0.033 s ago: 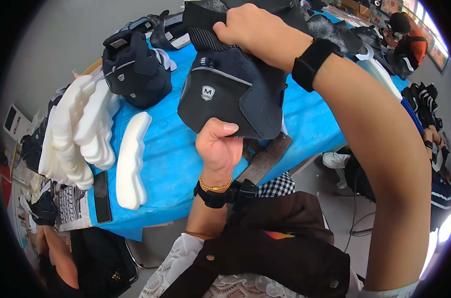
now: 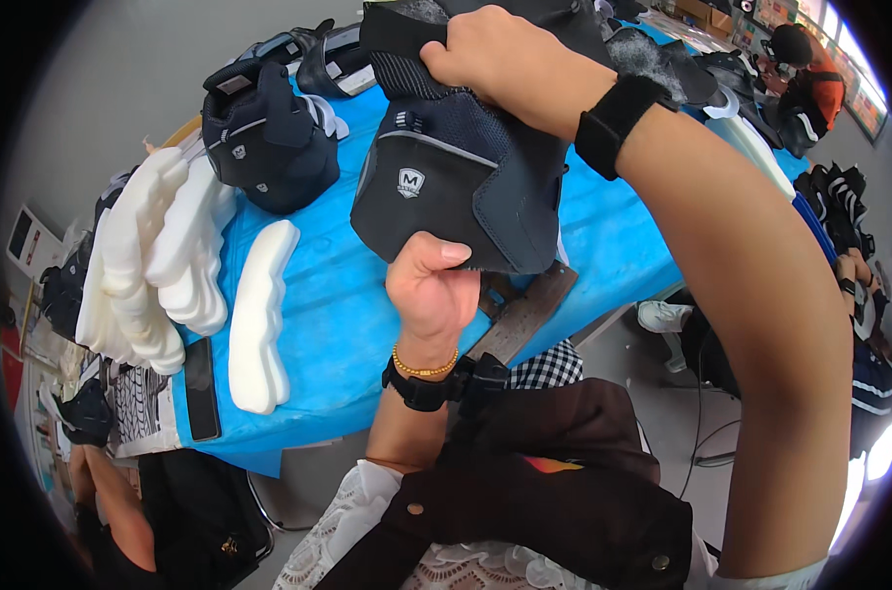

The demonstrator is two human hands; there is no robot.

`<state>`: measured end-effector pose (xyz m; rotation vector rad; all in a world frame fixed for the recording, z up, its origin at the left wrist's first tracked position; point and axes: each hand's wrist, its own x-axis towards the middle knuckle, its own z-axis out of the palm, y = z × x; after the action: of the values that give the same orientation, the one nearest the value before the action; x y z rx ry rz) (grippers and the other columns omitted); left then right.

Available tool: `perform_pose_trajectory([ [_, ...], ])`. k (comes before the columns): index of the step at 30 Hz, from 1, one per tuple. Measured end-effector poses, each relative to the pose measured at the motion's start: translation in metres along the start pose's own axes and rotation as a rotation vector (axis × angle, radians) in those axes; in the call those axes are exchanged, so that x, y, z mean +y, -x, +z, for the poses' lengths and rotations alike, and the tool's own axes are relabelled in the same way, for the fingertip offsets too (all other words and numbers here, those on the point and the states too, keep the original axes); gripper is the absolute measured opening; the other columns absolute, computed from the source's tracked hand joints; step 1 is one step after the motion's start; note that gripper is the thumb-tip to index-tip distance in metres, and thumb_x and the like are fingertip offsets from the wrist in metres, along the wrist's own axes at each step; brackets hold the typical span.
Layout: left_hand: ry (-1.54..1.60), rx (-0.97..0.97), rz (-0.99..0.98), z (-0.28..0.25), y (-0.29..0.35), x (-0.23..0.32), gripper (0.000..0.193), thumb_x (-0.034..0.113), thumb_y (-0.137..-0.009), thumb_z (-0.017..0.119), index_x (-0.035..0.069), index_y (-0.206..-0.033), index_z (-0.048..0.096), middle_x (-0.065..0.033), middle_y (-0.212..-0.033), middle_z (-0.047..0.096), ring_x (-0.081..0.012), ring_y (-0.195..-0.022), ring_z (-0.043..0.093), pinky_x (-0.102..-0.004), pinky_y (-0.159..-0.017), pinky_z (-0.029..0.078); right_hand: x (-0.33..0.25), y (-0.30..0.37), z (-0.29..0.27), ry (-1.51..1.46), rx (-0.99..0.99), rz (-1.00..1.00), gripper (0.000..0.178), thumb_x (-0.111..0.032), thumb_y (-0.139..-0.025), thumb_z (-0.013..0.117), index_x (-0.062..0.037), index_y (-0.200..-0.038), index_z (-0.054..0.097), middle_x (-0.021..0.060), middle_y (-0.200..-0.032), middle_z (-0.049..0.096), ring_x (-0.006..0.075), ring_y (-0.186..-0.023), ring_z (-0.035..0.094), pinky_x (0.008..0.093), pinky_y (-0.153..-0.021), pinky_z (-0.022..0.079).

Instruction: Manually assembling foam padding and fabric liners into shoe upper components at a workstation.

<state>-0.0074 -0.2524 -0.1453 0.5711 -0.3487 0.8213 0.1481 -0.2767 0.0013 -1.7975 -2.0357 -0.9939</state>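
Note:
Between my hands hangs a dark sewn fabric piece [image 2: 431, 187], black and navy, with grey piping and a white shield badge; its exact kind I cannot tell. My left hand [image 2: 433, 280] grips its lower edge, thumb on the front and fingers hidden behind. At the top, my right hand [image 2: 500, 54] is closed on a ribbed dark flap of the same piece. A similar dark fabric piece [image 2: 274, 147] stands on the table to the left. Nearer me lies a single white wavy-edged foam pad [image 2: 259, 320].
A blue covering [image 2: 357, 324] spreads over the table. Stacked white foam pads [image 2: 136, 265], a dark flat bar [image 2: 201, 388] and a worn dark bar [image 2: 524, 315] lie on it. More dark pieces [image 2: 662, 64] are heaped at the back. Other people work around, one in orange [image 2: 824, 93].

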Motion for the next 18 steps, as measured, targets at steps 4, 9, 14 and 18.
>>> perform_pose_trajectory([
  [4, -0.006, 0.012, -0.005, 0.002, -0.001, 0.0, 0.017, -0.002, -0.076, 0.047, -0.003, -0.081, 0.064, -0.0146, -0.105, 0.065, -0.0275, -0.099, 0.061, -0.0438, -0.095, 0.046, 0.006, 0.001, 0.017, -0.117, 0.099, 0.086, 0.022, -0.025, -0.083, 0.053, -0.0086, -0.086, 0.067, 0.0198, -0.086, 0.065, 0.0395, -0.081, 0.065, 0.0463, -0.072, 0.054],
  [9, -0.069, 0.036, -0.105, -0.005, -0.006, 0.004, 0.02, -0.001, -0.077, 0.047, -0.004, -0.086, 0.064, -0.0141, -0.106, 0.065, -0.028, -0.103, 0.061, -0.0433, -0.097, 0.045, -0.003, -0.003, 0.009, -0.203, 0.022, 0.386, 0.047, -0.039, -0.088, 0.046, 0.0006, -0.088, 0.07, 0.0238, -0.09, 0.067, 0.0414, -0.086, 0.065, 0.0459, -0.08, 0.052],
  [14, -0.155, -0.069, -0.096, -0.046, -0.014, 0.005, 0.042, 0.006, -0.076, 0.048, -0.007, -0.115, 0.059, -0.0158, -0.119, 0.063, -0.032, -0.113, 0.058, -0.045, -0.103, 0.041, -0.013, -0.007, -0.039, -0.23, 0.023, 0.423, 0.05, -0.043, -0.087, 0.053, 0.0024, -0.077, 0.069, 0.026, -0.083, 0.066, 0.0412, -0.08, 0.065, 0.0453, -0.074, 0.052],
  [18, -0.155, -0.033, -0.063, -0.035, -0.022, 0.003, 0.05, 0.009, -0.075, 0.047, -0.009, -0.121, 0.054, -0.0174, -0.125, 0.059, -0.0326, -0.119, 0.054, -0.0444, -0.106, 0.039, 0.001, 0.005, -0.073, -0.461, 0.078, 0.172, 0.055, -0.044, -0.081, 0.06, 0.0085, -0.095, 0.062, 0.0262, -0.077, 0.064, 0.0392, -0.075, 0.065, 0.0429, -0.069, 0.05],
])
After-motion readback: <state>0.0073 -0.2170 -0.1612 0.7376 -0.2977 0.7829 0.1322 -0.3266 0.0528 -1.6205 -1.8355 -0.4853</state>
